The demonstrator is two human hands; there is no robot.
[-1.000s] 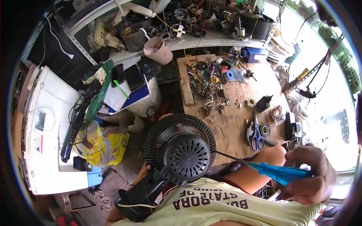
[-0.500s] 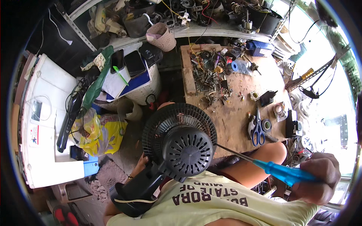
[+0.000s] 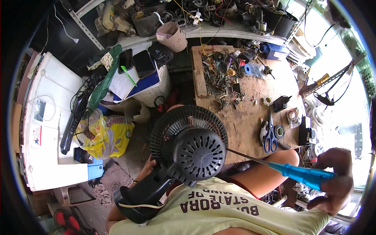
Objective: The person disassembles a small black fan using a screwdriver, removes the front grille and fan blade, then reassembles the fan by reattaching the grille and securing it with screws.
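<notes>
Black fan (image 3: 190, 150) | R hand (image 3: 333, 180) clamps blue screwdriver (image 3: 301, 175), tip at rear-housing edge | L hand (image 3: 147, 170) steadies fan

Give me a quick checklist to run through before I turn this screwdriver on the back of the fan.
1. Right hand gripping the blue-handled screwdriver: ok.
2. Screwdriver tip reaching the black fan motor housing: ok, but seated in a screw: cannot tell.
3. Left hand steadying the fan: mostly hidden behind it, cannot tell.
4. Fan base resting against the lap: ok.
5. Scissors and tape roll lying on the wooden bench, apart from the screwdriver shaft: ok.
</notes>
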